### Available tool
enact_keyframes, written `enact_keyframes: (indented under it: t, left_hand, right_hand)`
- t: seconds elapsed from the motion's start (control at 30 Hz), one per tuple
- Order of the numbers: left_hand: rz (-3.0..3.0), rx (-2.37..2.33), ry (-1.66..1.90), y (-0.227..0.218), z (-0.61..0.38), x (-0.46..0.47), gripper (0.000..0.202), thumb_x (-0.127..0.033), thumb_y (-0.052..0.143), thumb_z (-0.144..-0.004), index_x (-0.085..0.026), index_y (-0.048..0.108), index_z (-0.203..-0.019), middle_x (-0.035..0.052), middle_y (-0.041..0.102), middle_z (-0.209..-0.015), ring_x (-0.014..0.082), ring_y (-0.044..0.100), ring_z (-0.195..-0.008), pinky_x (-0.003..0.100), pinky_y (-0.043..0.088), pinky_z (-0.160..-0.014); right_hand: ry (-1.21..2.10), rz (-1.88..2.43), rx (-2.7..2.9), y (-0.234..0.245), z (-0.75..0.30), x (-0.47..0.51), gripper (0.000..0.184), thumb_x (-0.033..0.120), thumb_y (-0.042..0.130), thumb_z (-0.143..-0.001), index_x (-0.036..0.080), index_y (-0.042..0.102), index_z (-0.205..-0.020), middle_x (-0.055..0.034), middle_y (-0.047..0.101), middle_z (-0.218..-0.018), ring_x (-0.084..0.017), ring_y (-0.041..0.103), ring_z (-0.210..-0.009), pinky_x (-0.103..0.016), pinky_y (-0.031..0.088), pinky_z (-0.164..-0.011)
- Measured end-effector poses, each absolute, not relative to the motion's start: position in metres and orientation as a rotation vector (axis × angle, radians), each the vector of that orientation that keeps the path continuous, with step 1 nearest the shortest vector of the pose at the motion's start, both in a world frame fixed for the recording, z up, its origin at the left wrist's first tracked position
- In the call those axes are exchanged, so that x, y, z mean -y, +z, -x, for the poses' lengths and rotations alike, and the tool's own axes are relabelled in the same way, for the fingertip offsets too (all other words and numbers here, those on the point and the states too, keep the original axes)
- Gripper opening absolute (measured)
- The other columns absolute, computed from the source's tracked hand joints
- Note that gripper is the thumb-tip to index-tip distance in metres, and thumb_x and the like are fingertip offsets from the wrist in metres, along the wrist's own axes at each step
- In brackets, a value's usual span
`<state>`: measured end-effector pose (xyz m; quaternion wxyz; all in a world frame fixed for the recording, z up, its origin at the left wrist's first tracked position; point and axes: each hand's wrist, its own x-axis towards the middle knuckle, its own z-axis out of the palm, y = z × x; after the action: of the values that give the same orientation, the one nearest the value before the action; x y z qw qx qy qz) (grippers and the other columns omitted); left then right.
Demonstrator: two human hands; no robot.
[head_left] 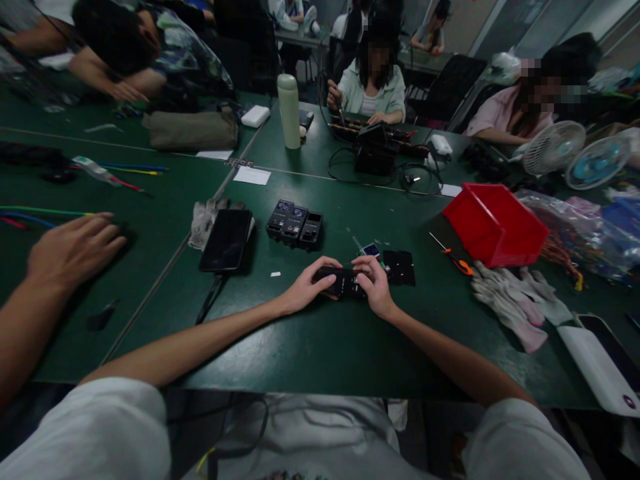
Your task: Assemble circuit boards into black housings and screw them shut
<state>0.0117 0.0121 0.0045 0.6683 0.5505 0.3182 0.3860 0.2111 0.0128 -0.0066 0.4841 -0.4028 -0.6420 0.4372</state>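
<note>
Both my hands grip a small black electronic housing (pixel 344 283) low over the green table. My left hand (pixel 313 287) is closed on its left end, thumb on top. My right hand (pixel 374 285) is closed on the right end, fingers over the far edge and thumb on the face. Just beyond my right hand lie a small display module (pixel 371 251) and a flat black panel (pixel 401 268). Farther back, a group of similar black housings (pixel 295 225) rests to the left.
Left are a smartphone (pixel 227 240) on grey gloves (pixel 203 223) and another person's hand (pixel 80 250). Right are an orange-handled screwdriver (pixel 453 255), a red bin (pixel 493 227), work gloves (pixel 515 307) and a white power bank (pixel 597 370). A pale green bottle (pixel 289 112) stands behind; people sit opposite.
</note>
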Motion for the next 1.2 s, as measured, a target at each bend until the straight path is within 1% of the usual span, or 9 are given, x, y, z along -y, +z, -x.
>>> enact_keyframes:
  t: [0.13, 0.33, 0.43, 0.57, 0.67, 0.73, 0.87, 1.03, 1.2]
  left_hand:
    - [-1.269, -0.725, 0.852, 0.006, -0.010, -0.016, 0.037, -0.039, 0.062, -0.080, -0.019, 0.056, -0.110, 0.0061, 0.053, -0.106, 0.0201, 0.058, -0.092, 0.031, 0.060, -0.065]
    - [-1.309, -0.771, 0.902, 0.007, -0.011, -0.018, 0.031, -0.038, 0.059, -0.083, -0.016, 0.060, -0.106, 0.0054, 0.057, -0.099, 0.0163, 0.059, -0.088, 0.025, 0.057, -0.070]
    - [-1.241, -0.763, 0.928, 0.006, -0.012, -0.017, 0.031, -0.039, 0.060, -0.082, -0.016, 0.060, -0.104, 0.0052, 0.056, -0.099, 0.0162, 0.059, -0.086, 0.025, 0.057, -0.068]
    - [-1.118, -0.746, 0.922, 0.003, -0.014, -0.017, 0.032, -0.040, 0.061, -0.081, -0.017, 0.058, -0.104, 0.0044, 0.056, -0.098, 0.0156, 0.061, -0.080, 0.029, 0.059, -0.065]
    - [-1.050, -0.723, 0.917, 0.002, -0.013, -0.018, 0.031, -0.039, 0.061, -0.082, -0.017, 0.057, -0.104, 0.0036, 0.057, -0.094, 0.0145, 0.064, -0.075, 0.028, 0.058, -0.064]
    - [-1.005, -0.708, 0.912, 0.003, -0.012, -0.019, 0.031, -0.039, 0.060, -0.083, -0.016, 0.055, -0.104, 0.0037, 0.059, -0.092, 0.0137, 0.065, -0.071, 0.026, 0.058, -0.063]
    - [-0.907, -0.683, 0.919, 0.003, -0.011, -0.022, 0.029, -0.038, 0.056, -0.086, -0.017, 0.053, -0.105, 0.0045, 0.063, -0.089, 0.0133, 0.066, -0.067, 0.024, 0.056, -0.062]
    - [-0.850, -0.670, 0.935, 0.004, -0.010, -0.023, 0.028, -0.038, 0.056, -0.086, -0.017, 0.053, -0.103, 0.0041, 0.065, -0.084, 0.0133, 0.066, -0.064, 0.025, 0.056, -0.062]
    - [-0.812, -0.673, 0.952, 0.005, -0.011, -0.023, 0.029, -0.040, 0.059, -0.083, -0.017, 0.054, -0.100, 0.0039, 0.064, -0.083, 0.0126, 0.065, -0.062, 0.025, 0.055, -0.060]
  right_hand:
    - [1.054, 0.979, 1.579, -0.005, -0.211, -0.012, 0.031, 0.044, 0.055, -0.085, 0.022, 0.051, -0.107, -0.0019, 0.053, -0.086, -0.017, 0.054, -0.076, -0.028, 0.042, -0.063]
    - [1.061, 1.012, 1.603, -0.005, -0.211, -0.013, 0.034, 0.047, 0.053, -0.086, 0.022, 0.050, -0.109, -0.0019, 0.054, -0.085, -0.018, 0.053, -0.076, -0.030, 0.042, -0.066]
    - [1.067, 0.993, 1.591, -0.005, -0.211, -0.014, 0.035, 0.048, 0.051, -0.087, 0.022, 0.050, -0.110, -0.0021, 0.053, -0.087, -0.018, 0.054, -0.078, -0.031, 0.043, -0.070]
    - [1.068, 0.975, 1.568, -0.004, -0.211, -0.013, 0.034, 0.049, 0.043, -0.091, 0.022, 0.052, -0.109, -0.0033, 0.054, -0.092, -0.019, 0.054, -0.084, -0.034, 0.043, -0.078]
    - [1.060, 1.014, 1.531, -0.003, -0.209, -0.012, 0.036, 0.050, 0.036, -0.093, 0.022, 0.054, -0.108, -0.0041, 0.055, -0.094, -0.020, 0.054, -0.087, -0.034, 0.044, -0.080]
    - [1.098, 1.041, 1.495, -0.005, -0.208, -0.011, 0.037, 0.051, 0.035, -0.094, 0.022, 0.053, -0.107, -0.0042, 0.055, -0.092, -0.019, 0.055, -0.083, -0.033, 0.046, -0.074]
    - [1.205, 1.067, 1.403, -0.008, -0.205, -0.012, 0.035, 0.053, 0.037, -0.093, 0.023, 0.052, -0.106, -0.0038, 0.055, -0.092, -0.016, 0.053, -0.069, -0.028, 0.046, -0.057]
    - [1.247, 1.048, 1.379, -0.007, -0.205, -0.013, 0.034, 0.049, 0.040, -0.094, 0.024, 0.050, -0.113, -0.0033, 0.056, -0.090, -0.015, 0.055, -0.065, -0.028, 0.047, -0.054]
    - [1.172, 1.101, 1.254, -0.004, -0.202, -0.005, 0.031, 0.043, 0.045, -0.093, 0.028, 0.039, -0.120, 0.0034, 0.047, -0.071, -0.011, 0.046, -0.054, -0.022, 0.034, -0.044]
